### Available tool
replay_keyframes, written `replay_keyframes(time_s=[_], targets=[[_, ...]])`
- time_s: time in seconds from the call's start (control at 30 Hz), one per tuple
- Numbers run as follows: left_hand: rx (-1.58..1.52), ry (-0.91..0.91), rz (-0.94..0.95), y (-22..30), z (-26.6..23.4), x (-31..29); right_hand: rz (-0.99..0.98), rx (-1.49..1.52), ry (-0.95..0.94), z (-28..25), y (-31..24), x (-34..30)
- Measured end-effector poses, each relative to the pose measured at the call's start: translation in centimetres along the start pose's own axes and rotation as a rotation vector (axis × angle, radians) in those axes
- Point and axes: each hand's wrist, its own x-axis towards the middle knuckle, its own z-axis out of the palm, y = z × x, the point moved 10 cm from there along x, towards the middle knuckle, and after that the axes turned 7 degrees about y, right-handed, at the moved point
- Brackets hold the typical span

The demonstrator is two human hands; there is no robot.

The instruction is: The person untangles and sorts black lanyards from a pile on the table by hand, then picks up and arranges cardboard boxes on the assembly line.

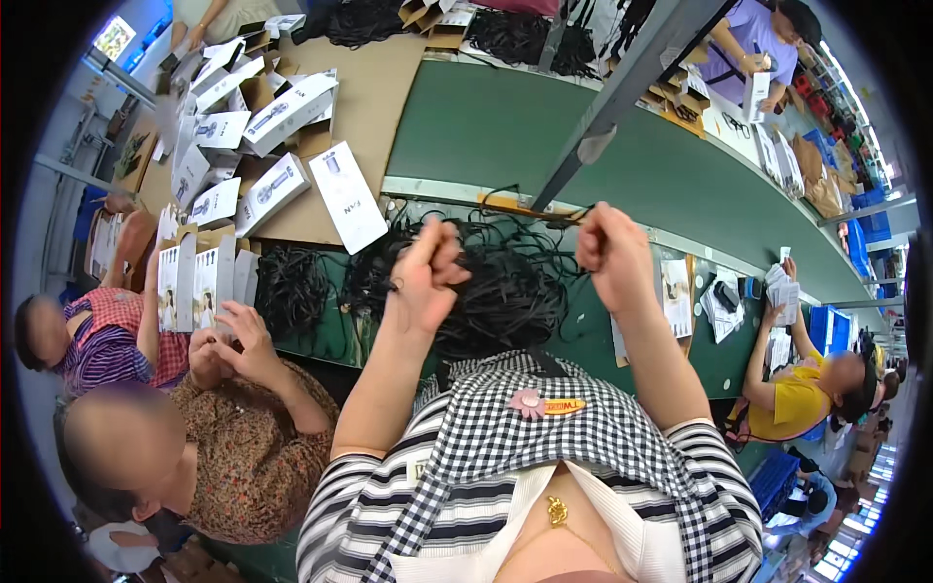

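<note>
My left hand (428,267) is raised over the left part of a tangled pile of thin black cords (510,301). Its fingers are curled together, and what they hold, if anything, does not show. To the right, my right hand (614,255) is closed with thumb and fingers pinched around a black cord (573,218), which runs off leftward above the heap. Both hands are apart from each other, with the pile between and below them.
White printed boxes (277,121) are heaped on cardboard at the left; one white box (347,198) lies by the cords. A metal post (622,107) rises beyond my hands at the green conveyor (466,126). A co-worker's hands (233,345) are close on my left.
</note>
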Motion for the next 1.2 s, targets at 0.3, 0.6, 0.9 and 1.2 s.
replay_keyframes(time_s=[0.3, 0.6, 0.9, 1.2], targets=[[-0.088, -0.328, -0.012, -1.7, 5.1, -2.1, 0.234, -0.354, -0.327, 7.3, 6.9, -3.0], [0.002, -0.17, 0.166, -0.6, 3.0, -1.1, 0.038, -0.741, -0.416, 6.4, 8.0, -2.2], [0.007, -0.057, 0.02, -1.8, 0.9, -0.6, -0.313, -0.679, -0.185, 5.1, 4.1, -1.3], [0.597, -0.313, -0.042, -2.9, 0.2, -2.3, 0.229, -0.229, -0.121, 2.2, 5.4, -1.6]])
